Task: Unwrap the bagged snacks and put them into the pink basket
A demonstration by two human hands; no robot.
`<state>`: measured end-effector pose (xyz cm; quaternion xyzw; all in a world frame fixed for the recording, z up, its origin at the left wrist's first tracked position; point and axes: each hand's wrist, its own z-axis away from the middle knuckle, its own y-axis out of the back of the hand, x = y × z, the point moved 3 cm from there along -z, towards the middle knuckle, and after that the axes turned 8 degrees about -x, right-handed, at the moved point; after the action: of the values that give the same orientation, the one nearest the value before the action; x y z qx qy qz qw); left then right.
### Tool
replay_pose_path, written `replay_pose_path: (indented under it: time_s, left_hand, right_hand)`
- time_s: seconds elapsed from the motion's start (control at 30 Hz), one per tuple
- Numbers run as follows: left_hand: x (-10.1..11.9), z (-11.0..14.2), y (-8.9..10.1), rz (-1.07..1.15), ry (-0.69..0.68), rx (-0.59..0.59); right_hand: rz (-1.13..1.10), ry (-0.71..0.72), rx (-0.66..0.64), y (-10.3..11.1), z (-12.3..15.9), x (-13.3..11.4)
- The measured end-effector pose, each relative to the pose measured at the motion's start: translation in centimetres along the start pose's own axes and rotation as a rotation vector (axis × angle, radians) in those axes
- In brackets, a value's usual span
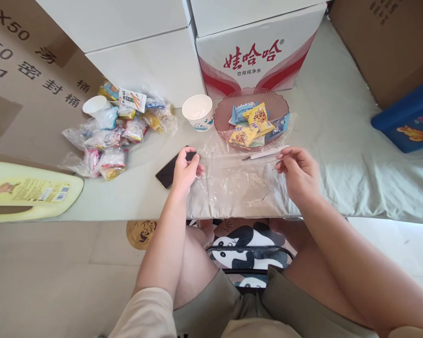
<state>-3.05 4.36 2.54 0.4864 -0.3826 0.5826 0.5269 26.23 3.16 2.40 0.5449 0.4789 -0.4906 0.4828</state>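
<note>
My right hand (300, 174) is closed, with its fingertips at the end of a slim white strip (267, 152) that has a dark tip on its left. Over by the black phone (169, 172), my left hand (187, 170) has curled fingers and overlaps the phone's right end. Whatever is between those fingers, if anything, is hidden. Crumpled clear plastic (242, 188) spreads on the cloth between both hands. Just beyond it stands a pink ribbed glass bowl (225, 101) with several small yellow and blue snack packets (258, 119). A white paper cup (197, 112) is left of the bowl.
Several bagged snacks (109, 141) lie in a heap at left, with a white cup (95, 105) tipped among them. A yellow jug (31, 190) lies at the left edge. White cartons (253, 61) line the back. A blue package (408, 117) and brown box (390, 47) are at right.
</note>
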Motion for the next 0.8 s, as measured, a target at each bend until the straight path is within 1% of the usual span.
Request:
replay_pose_path:
  time_s: [0.1, 0.17, 0.2, 0.23, 0.3, 0.4, 0.5, 0.6, 0.67, 0.7, 0.73, 0.77, 0.8]
  left_hand:
    - [0.6, 0.6, -0.1, 0.096, -0.066, -0.169]
    - [0.7, 0.9, -0.2, 0.060, -0.097, -0.259]
    - [0.6, 1.0, -0.1, 0.008, -0.108, -0.267]
    - [0.5, 0.9, 0.0, -0.055, -0.117, -0.252]
    - [0.2, 0.7, 0.4, -0.167, -0.137, -0.184]
    - [-0.1, 0.3, 1.0, -0.268, -0.193, -0.096]
    - [0.2, 0.3, 1.5, -0.323, -0.280, -0.029]
    - [0.6, 0.6, 1.9, -0.266, -0.336, 0.011]
    - [0.9, 0.9, 1.9, -0.146, -0.366, -0.027]
    - [1.1, 1.1, 1.8, -0.069, -0.372, -0.069]
    - [1.2, 1.3, 1.6, 0.008, -0.367, -0.116]
    - [1.4, 1.4, 1.4, 0.075, -0.347, -0.157]
    - [1.5, 1.6, 1.2, 0.124, -0.314, -0.186]
  right_hand:
    - [-0.005, -0.010, 0.002, 0.4, -0.2, 0.2]
    - [0.006, -0.012, -0.025, 0.5, -0.3, 0.2]
    - [0.029, -0.009, -0.054, 0.6, -0.4, 0.2]
    - [0.073, -0.004, -0.088, 0.6, -0.5, 0.2]
    - [0.221, 0.016, -0.143, 0.7, -0.5, 0.2]
    - [0.452, 0.052, -0.170, 0.7, -0.5, 0.3]
    - [0.541, 0.105, -0.104, 0.8, -0.2, 0.2]
    - [0.611, 0.231, -0.016, 0.9, 0.2, -0.7]
    - [0.640, 0.330, -0.019, 0.8, 0.6, -1.6]
    - [0.629, 0.356, -0.051, 0.7, 0.7, -1.9]
    - [0.594, 0.345, -0.106, 0.6, 0.7, -2.1]
    - [0.531, 0.289, -0.182, 0.5, 0.8, -2.1]
    - [0.439, 0.197, -0.271, 0.3, 0.8, -2.0]
